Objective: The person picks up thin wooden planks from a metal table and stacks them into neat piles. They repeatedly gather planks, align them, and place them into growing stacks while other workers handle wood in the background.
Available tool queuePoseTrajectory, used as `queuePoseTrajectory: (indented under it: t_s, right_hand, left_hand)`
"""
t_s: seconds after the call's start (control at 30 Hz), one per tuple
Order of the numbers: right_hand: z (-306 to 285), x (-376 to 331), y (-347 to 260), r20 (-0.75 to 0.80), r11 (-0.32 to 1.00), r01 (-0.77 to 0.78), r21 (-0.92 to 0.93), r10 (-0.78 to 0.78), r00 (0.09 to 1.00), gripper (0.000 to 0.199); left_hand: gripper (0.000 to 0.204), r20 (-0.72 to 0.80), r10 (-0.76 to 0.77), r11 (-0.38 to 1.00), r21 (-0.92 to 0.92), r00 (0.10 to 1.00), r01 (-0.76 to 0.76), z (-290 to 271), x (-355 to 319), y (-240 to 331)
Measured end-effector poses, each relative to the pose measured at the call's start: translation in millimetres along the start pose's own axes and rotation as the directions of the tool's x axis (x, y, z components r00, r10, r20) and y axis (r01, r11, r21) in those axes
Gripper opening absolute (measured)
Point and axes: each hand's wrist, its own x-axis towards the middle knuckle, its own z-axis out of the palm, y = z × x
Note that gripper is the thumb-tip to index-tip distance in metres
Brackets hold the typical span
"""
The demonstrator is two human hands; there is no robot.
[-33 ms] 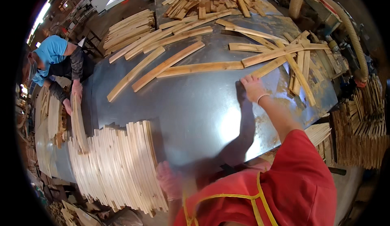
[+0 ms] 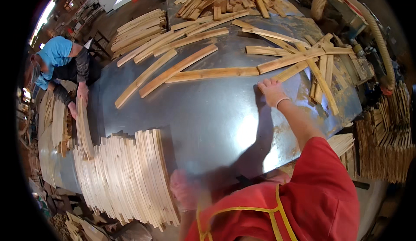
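Note:
My right hand (image 2: 272,92) reaches across the metal tabletop (image 2: 208,111), fingers spread and tips down at the near end of a wooden slat (image 2: 289,71). That slat lies under a crossed heap, and I see no firm grip on it. A thin pale cuff rings this wrist. Low in the view, my left hand (image 2: 183,190) is smeared by motion, just right of a row of pale slats (image 2: 130,176) packed side by side. Its fingers cannot be made out. Beyond the tabletop's middle lie several loose slats, one long slat (image 2: 212,74) ending near my right hand.
At the left, a person in a blue shirt (image 2: 58,52) holds a bundle of slats (image 2: 85,128) above the row's far corner. A slat pile (image 2: 225,0) covers the back. Ribbed hoses (image 2: 320,0) and stacked boards (image 2: 383,150) stand at the right.
The whole view has shifted very slightly. The other person's bundle has risen a little; my right hand stays at the slat's end.

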Motion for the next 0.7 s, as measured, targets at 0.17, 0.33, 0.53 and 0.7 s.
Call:
queuePoseTrajectory:
  t_s: [0.17,0.33,0.53,0.7]
  right_hand:
    - [-20,52,-24,0.274,0.961,0.267,-0.069,-0.239,0.932,0.025]
    - [-50,27,-79,-0.178,0.601,0.652,0.461,-0.658,0.732,0.045]
    - [-34,101,61,0.047,0.901,0.354,0.25,-0.377,0.925,0.073]
    - [-33,95,47,0.435,0.873,0.471,0.128,-0.477,0.764,0.054]
  left_hand:
    - [0.086,0.144,0.117,0.989,-0.112,0.983,-0.101,19,74,105]
    - [0.089,0.212,0.188,0.968,-0.205,0.959,-0.144,36,133,179]
    - [0.081,0.344,0.178,0.979,-0.155,0.922,-0.131,49,154,196]
    - [0.071,0.335,0.244,0.969,-0.113,0.91,-0.219,64,134,178]
